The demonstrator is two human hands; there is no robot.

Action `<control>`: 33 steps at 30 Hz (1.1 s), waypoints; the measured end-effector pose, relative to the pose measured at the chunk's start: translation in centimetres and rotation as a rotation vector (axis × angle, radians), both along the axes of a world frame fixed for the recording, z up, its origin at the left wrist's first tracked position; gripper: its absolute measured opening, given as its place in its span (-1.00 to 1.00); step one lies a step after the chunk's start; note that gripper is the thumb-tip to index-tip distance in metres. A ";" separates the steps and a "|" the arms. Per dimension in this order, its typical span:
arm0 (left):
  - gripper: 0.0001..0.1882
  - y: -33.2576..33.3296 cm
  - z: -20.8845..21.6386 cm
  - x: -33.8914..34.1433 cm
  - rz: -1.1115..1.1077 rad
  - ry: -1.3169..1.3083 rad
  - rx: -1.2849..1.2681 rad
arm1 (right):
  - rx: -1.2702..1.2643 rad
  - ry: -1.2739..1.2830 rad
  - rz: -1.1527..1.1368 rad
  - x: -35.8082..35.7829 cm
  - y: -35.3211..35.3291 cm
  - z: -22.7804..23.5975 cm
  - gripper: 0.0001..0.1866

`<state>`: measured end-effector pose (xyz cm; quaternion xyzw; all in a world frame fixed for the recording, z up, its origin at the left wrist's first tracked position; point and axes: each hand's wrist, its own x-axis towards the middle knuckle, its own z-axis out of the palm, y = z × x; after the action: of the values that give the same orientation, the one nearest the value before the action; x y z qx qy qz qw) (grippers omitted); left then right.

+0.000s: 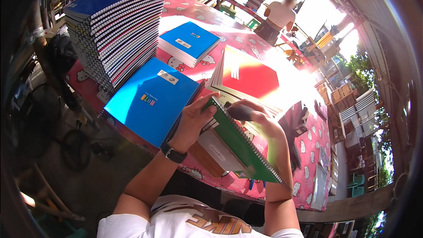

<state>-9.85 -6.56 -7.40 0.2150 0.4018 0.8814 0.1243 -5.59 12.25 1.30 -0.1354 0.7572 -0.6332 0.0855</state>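
Observation:
My left hand (194, 121) grips the upper left end of a green spiral notebook (240, 147), thumb on the cover. The notebook is held tilted above the table, its wire coil running along the upper right edge. My right hand (260, 119) is behind that coil near its upper end, fingers curled around a dark rounded object (240, 113) whose kind I cannot make out. Left of my left hand lies a large blue spiral notebook (152, 99). Just beyond my hands is a stack of red-covered books (249, 77) in bright sun.
A tall stack of spiral notebooks (125, 35) stands at the left. Smaller blue books (189, 42) are piled behind. The pink patterned tablecloth (198, 6) covers the table. A brown box (207, 156) sits below the green notebook. Another person (280, 17) stands far back.

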 end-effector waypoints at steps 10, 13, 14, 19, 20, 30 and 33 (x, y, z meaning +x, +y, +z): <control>-0.47 -0.1 -0.7 -0.5 -0.027 0.033 -0.088 | 0.408 0.039 -0.171 -0.3 0.8 -0.5 -0.46; -0.32 -0.5 -0.5 0.4 0.027 0.216 -0.249 | 0.063 0.217 -0.352 3.6 4.8 -1.6 -0.45; -0.32 -0.6 -0.7 0.6 0.027 0.214 -0.250 | 0.052 0.283 -0.521 5.9 5.7 -2.3 -0.41; -0.44 -0.7 -3.0 1.8 0.138 0.351 -0.405 | 0.957 0.145 -1.413 18.1 12.4 -10.4 -0.54; -0.44 -0.6 -3.5 2.5 0.120 0.351 -0.424 | 1.095 -0.053 -1.421 19.5 11.8 -12.0 -0.50; -0.67 1.2 -0.7 7.4 0.374 0.324 -0.349 | 1.290 -0.048 -1.185 20.0 2.0 -16.8 -0.19; -0.76 0.1 2.0 6.3 0.345 0.437 -0.428 | 1.198 -0.215 -1.213 20.3 2.0 -15.1 -0.17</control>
<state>-3.55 -6.42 -5.38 0.2965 0.6250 0.7184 -0.0733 14.71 14.22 -13.84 0.4213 0.8932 -0.0723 -0.1394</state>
